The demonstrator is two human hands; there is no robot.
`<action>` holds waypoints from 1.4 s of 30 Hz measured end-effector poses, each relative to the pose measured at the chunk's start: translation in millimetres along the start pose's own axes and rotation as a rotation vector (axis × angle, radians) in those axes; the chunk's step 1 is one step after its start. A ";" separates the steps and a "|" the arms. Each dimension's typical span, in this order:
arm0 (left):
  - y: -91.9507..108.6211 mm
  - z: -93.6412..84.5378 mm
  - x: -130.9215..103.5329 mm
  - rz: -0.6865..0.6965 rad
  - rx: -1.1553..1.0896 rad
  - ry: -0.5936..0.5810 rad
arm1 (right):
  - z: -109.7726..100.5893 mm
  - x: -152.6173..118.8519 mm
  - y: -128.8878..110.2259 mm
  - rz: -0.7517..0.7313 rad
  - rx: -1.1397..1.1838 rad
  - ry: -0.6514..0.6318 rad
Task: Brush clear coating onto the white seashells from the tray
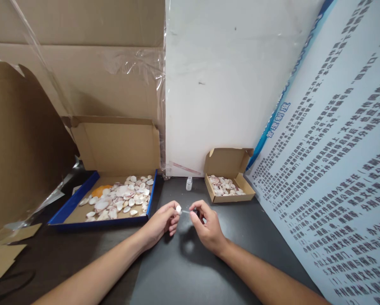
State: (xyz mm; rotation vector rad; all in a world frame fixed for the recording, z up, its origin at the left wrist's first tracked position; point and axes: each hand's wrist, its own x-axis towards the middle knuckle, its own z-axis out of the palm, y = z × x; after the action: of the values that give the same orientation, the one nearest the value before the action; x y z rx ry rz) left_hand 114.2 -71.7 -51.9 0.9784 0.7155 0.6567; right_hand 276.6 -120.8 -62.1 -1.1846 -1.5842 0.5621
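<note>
My left hand (165, 222) pinches a small white shell (178, 209) between thumb and fingertips. My right hand (208, 224) is closed on the dark cap of a thin applicator brush (185, 212), whose pale stem points left at the shell. The tip is at or very near the shell; I cannot tell whether they touch. Behind the hands a small white-labelled bottle (189, 184) stands upright on the dark table (190, 275).
On the left, an open blue-sided box (72, 199) holds many loose shells (123, 199) and something orange. A smaller open cardboard box (234, 198) with shells stands at the right. Cardboard and a white panel (228, 84) rise behind; a printed board (329, 169) leans along the right side.
</note>
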 end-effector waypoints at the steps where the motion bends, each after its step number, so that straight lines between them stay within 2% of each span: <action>1: -0.1 -0.2 0.2 0.000 -0.001 0.000 | 0.0 -0.2 0.1 -0.007 0.011 -0.013; 16: 1.3 0.7 0.4 -0.003 -0.015 0.002 | -0.3 0.4 0.2 0.016 -0.043 0.023; 20: 1.0 0.2 -0.1 -0.009 -0.021 0.011 | -0.2 -0.3 1.6 -0.009 -0.003 -0.027; 25: 1.0 -0.5 0.0 -0.009 -0.020 0.008 | 0.1 -0.3 2.6 0.022 -0.035 0.006; 37: -0.6 -0.9 0.5 0.005 -0.029 -0.003 | 0.0 0.4 0.8 -0.003 0.000 -0.034; 42: 1.4 0.5 -0.5 0.004 -0.032 -0.001 | -0.3 0.8 1.5 0.006 -0.032 -0.011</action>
State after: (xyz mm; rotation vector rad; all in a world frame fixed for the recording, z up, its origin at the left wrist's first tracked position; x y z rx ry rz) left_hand 114.1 -71.8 -50.4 0.9512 0.7007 0.6692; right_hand 277.4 -119.5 -62.9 -1.2125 -1.6046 0.5500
